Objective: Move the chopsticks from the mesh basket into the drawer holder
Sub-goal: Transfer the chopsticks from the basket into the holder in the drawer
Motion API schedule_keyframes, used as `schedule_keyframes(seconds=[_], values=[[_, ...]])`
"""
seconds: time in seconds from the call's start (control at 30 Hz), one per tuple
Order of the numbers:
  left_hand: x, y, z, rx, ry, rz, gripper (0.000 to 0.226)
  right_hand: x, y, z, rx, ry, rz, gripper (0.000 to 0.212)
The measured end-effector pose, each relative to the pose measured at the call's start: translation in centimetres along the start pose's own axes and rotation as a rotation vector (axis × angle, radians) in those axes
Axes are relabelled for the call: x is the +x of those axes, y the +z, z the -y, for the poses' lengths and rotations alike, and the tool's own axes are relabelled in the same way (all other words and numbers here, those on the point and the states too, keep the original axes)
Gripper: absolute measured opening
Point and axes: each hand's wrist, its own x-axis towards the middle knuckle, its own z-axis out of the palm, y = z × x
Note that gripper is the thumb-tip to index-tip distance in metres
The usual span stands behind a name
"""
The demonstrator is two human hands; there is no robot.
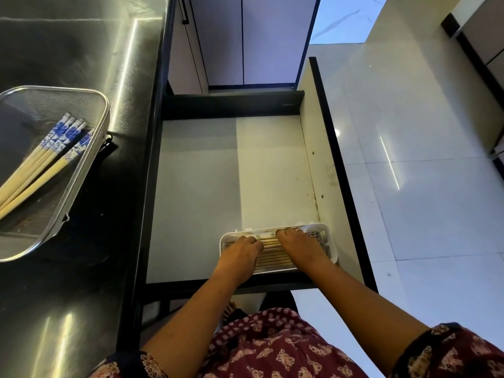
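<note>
Left hand (pixel 240 249) lies on the tan chopsticks (pixel 272 253), fingers bent; pinching or not, cannot tell. Right hand (pixel 300 246) rests on them, fingers stretched flat to the far rim of the white holder (pixel 328 241). Holder sits in the drawer's (pixel 196 186) near right corner; bare floor beyond and left. Blue-patterned chopsticks (pixel 46 156) lie in the mesh basket (pixel 90 165) near the counter's (pixel 81 50) right edge.

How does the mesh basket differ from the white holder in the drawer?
The mesh basket is metal mesh on the counter; the white holder is plastic, in the drawer. The basket's chopsticks lie loose and untouched; the holder's chopsticks lie side by side under the left hand and right hand. Both hold chopsticks.
</note>
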Motion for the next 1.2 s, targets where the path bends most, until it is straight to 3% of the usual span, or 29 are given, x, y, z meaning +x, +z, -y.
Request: schedule_keyframes(seconds=[0.13, 0.37, 0.8, 0.9, 1.07, 1.2], values=[[0.5, 0.0, 0.2, -0.02, -0.001, 0.023, 0.023, 0.5, 0.4, 0.3, 0.13, 0.042, 0.043, 0.028], [1.0, -0.2, 0.9, 0.041, -0.017, 0.089, 0.019, 0.9, 0.7, 0.3, 0.134, -0.063, 0.058, 0.018], [1.4, -0.6, 1.1, -0.156, -0.011, 0.167, 0.028, 1.3, -0.2, 2.9, -0.007, 0.144, 0.121, 0.024], [1.2, -0.8, 0.8, -0.222, -0.043, 0.129, 0.028, 1.6, -0.2, 3.5, -0.035, 0.154, 0.104, 0.023], [0.1, -0.9, 0.4, -0.12, -0.035, -0.003, 0.026, 1.7, -0.1, 3.1, 0.058, 0.2, 0.181, 0.028], [-0.6, -0.9, 0.3, -0.051, -0.06, 0.048, 0.031, 1.8, -0.5, 2.9, 0.113, 0.188, 0.232, 0.028]])
